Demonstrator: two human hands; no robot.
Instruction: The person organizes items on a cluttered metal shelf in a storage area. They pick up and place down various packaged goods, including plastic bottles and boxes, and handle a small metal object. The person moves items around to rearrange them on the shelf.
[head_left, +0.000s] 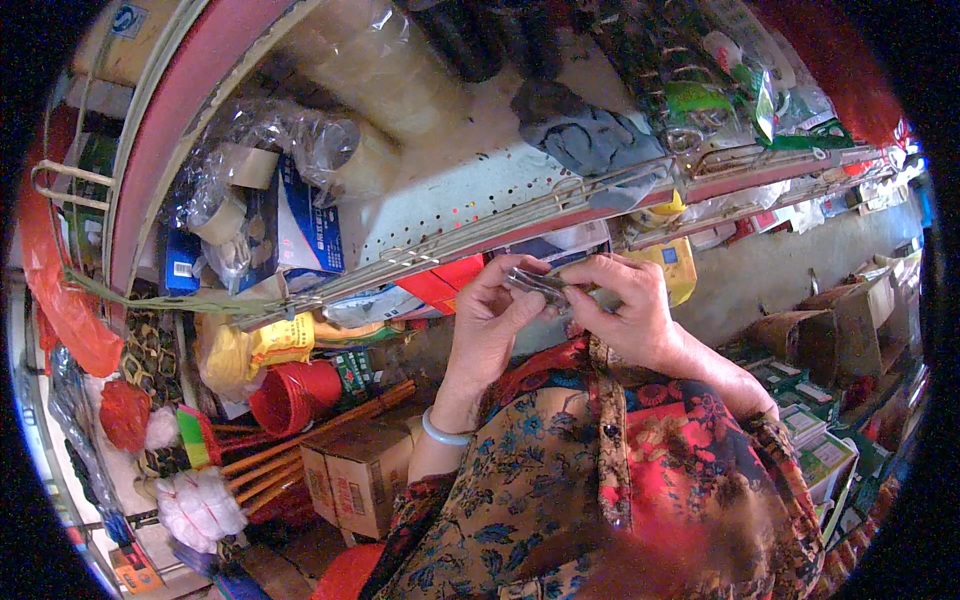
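Observation:
Both hands are raised close together before the chest, beside a metal shelf edge. Between them is a small shiny, dark and clear item (536, 283), perhaps in plastic wrap; its exact kind cannot be told. My left hand (499, 304) pinches its left end between thumb and fingers, and a pale bangle (444, 431) circles that wrist. My right hand (626, 300) holds the other end with thumb and forefinger. Just beyond the hands, a grey cloth item (592, 142) lies over the wire rail of the shelf (480, 225).
On the shelf stand a blue and white box (304, 225) and rolls of tape (255, 166) in clear plastic. Below are red buckets (296, 397), orange-brown poles (330, 435) and a cardboard box (360, 476). Open cartons (855, 322) are at the right.

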